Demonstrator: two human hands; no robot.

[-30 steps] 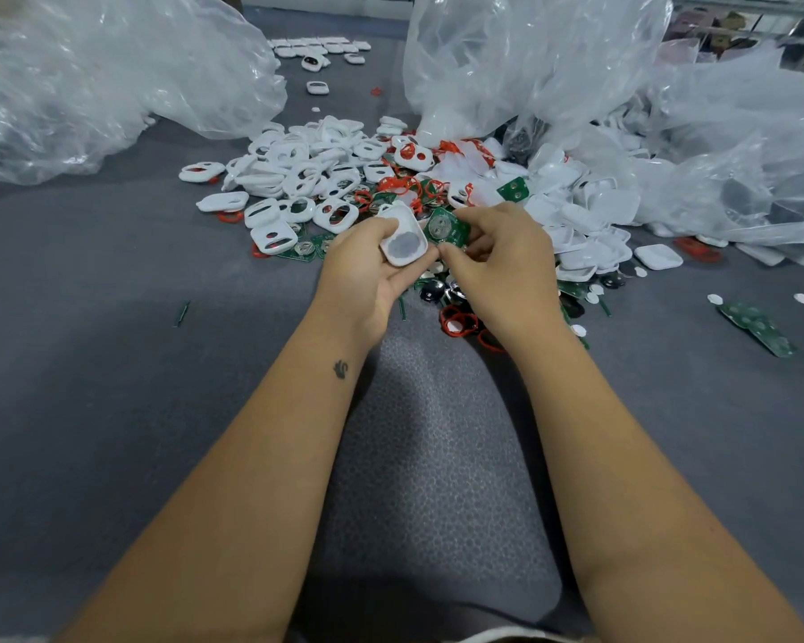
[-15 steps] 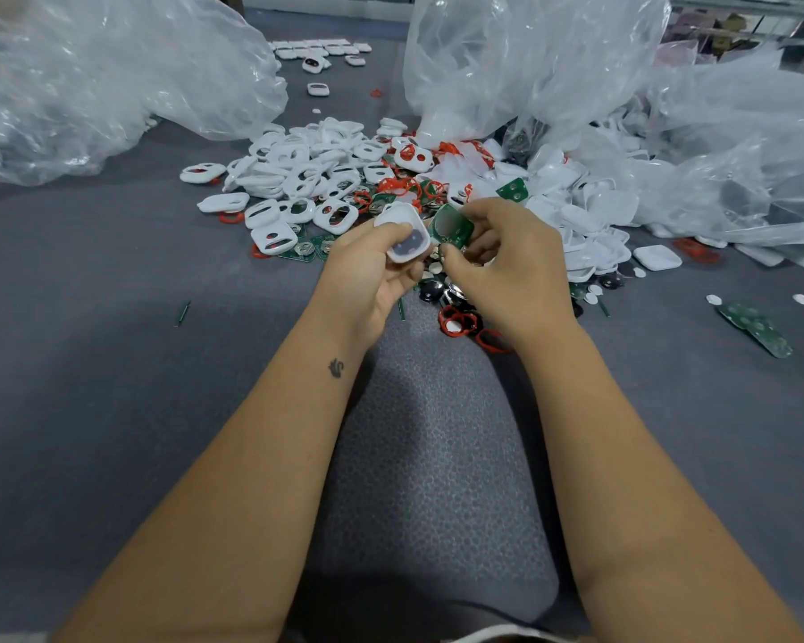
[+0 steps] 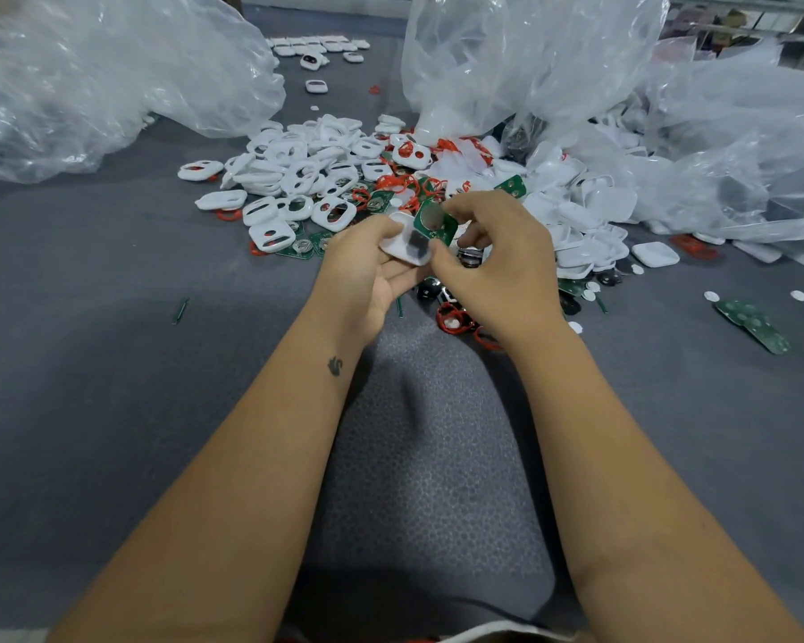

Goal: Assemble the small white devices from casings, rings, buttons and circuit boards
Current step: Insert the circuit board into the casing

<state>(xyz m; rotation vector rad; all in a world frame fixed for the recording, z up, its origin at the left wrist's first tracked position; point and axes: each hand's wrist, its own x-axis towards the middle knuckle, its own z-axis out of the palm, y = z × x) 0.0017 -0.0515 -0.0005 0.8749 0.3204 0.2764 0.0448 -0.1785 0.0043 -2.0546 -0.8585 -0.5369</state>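
left hand (image 3: 367, 276) cradles white casing (image 3: 407, 245) open side up over the parts pile, right hand (image 3: 493, 262) pinches green circuit board (image 3: 432, 221) tilted at its rim, likely to seat it.

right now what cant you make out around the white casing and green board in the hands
- Head view: whether the round green circuit board touches the white plastic casing; right hand fingers cover the join.
- Dark patch in the casing: blurred.
- Left hand fingertips: behind the casing.
- Clear plastic bags: contents hazy.
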